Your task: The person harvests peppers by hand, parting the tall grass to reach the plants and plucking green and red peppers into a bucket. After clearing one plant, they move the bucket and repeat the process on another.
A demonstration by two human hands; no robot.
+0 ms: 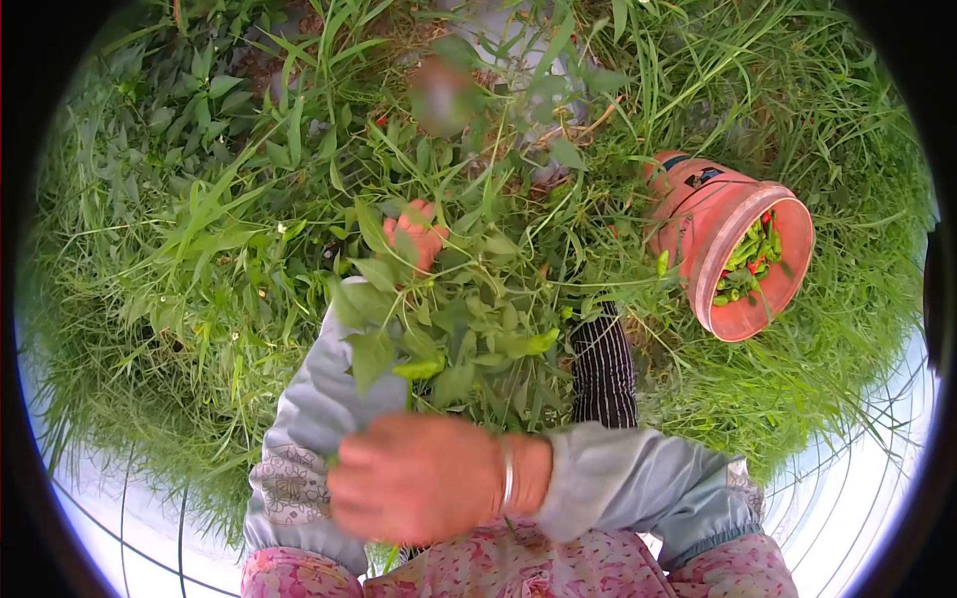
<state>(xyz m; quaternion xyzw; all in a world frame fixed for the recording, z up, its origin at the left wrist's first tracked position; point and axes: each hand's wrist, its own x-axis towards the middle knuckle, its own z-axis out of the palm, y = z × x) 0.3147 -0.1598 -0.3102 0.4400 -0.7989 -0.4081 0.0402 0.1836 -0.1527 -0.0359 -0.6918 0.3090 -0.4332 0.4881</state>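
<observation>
My left hand (417, 235) is among the pepper plant's leaves (478, 309), its fingers curled and partly covered by foliage; whether it grips a stem is hidden. Nearer my body, my right hand (424, 478) crosses in front of my left forearm with a bangle at the wrist. Its fingers are curled and blurred, and what they hold, if anything, cannot be made out. Pale green peppers (419, 369) hang on the plant just beyond my right hand, and another (541, 342) hangs to their right.
An orange bucket (700, 249) lies tilted on its side at the right, its mouth towards me, with green and a few red peppers (750, 261) inside. Tall grass (169, 349) surrounds the plants. A striped trouser leg (604, 374) shows below the plant.
</observation>
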